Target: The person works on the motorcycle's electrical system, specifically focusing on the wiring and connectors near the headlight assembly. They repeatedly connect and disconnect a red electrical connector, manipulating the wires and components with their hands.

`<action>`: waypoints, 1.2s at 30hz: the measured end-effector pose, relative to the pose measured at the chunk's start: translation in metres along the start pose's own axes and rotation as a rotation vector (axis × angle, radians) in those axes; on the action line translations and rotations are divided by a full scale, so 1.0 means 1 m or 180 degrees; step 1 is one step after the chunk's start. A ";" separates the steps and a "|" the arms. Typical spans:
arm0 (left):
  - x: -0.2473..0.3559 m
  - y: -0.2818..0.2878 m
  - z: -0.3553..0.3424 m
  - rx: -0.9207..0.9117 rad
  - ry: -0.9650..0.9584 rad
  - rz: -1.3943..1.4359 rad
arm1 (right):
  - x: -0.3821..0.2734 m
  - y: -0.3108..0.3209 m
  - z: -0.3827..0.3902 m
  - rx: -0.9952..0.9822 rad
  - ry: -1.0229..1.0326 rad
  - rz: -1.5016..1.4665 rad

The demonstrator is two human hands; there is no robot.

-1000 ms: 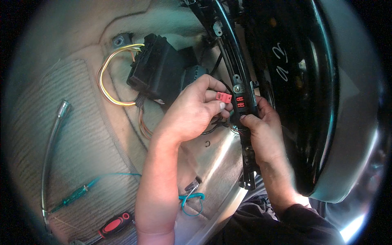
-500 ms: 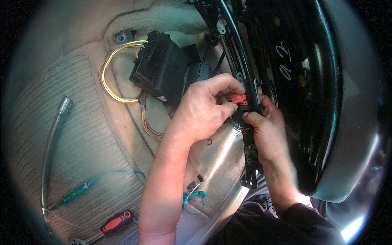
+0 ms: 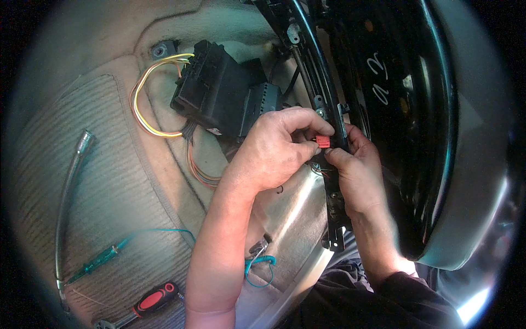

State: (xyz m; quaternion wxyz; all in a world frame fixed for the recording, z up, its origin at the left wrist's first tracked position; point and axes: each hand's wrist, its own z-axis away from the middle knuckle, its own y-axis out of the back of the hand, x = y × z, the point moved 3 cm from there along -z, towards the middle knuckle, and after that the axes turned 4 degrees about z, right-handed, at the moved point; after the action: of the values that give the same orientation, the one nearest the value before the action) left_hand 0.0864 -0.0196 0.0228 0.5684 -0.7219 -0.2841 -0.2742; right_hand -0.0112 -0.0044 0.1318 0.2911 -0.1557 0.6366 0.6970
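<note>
Beside a black metal seat rail (image 3: 332, 194), my left hand (image 3: 276, 145) pinches a small red wire connector (image 3: 323, 142) between thumb and fingertips. Close to its right, my right hand (image 3: 359, 170) is wrapped round the rail area, thumb in front and fingers behind. What the right fingers grip behind the rail is hidden. Thin wires (image 3: 320, 170) hang just below the connector. Left of my hands stands a black module box (image 3: 208, 88) with a bundle of yellow, white and brown wires (image 3: 143, 107).
On the ribbed floor mat (image 3: 49, 164) lie a long metal extension bar (image 3: 68, 203), a teal circuit tester (image 3: 98, 260) and a red-and-black handled ratchet (image 3: 156, 299). The tester's coiled cord (image 3: 267, 260) runs near my left forearm. A glossy black seat panel (image 3: 405, 120) rises on the right.
The red connector has moved slightly down and turned, so its flat side shows. My left fingers have shifted a little with it. The right hand stays nearly in place.
</note>
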 end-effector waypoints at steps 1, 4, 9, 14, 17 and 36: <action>0.001 0.000 0.000 0.0000 0.0032 -0.0003 | 0.000 0.000 0.000 0.0015 -0.0023 -0.0022; -0.003 -0.001 -0.001 -0.0010 0.0045 0.0062 | 0.003 0.002 -0.001 0.0003 0.0030 0.0089; -0.003 -0.002 -0.002 0.0021 0.0039 0.0028 | 0.003 0.002 -0.001 0.0018 -0.0024 0.0048; 0.000 -0.005 -0.002 -0.0059 0.0038 -0.0149 | 0.002 0.002 -0.001 0.0074 -0.0050 0.0035; 0.007 -0.005 -0.001 -0.0022 -0.0270 -0.0609 | 0.005 0.002 -0.001 0.0088 -0.0024 0.0012; 0.011 0.002 0.002 -0.0137 0.0297 0.0023 | -0.003 0.001 0.004 0.0059 -0.0012 -0.0356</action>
State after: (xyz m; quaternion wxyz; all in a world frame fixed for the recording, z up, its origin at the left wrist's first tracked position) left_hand 0.0957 -0.0169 0.0283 0.5663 -0.7214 -0.2488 -0.3115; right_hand -0.0089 -0.0009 0.1347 0.3322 -0.1870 0.6328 0.6740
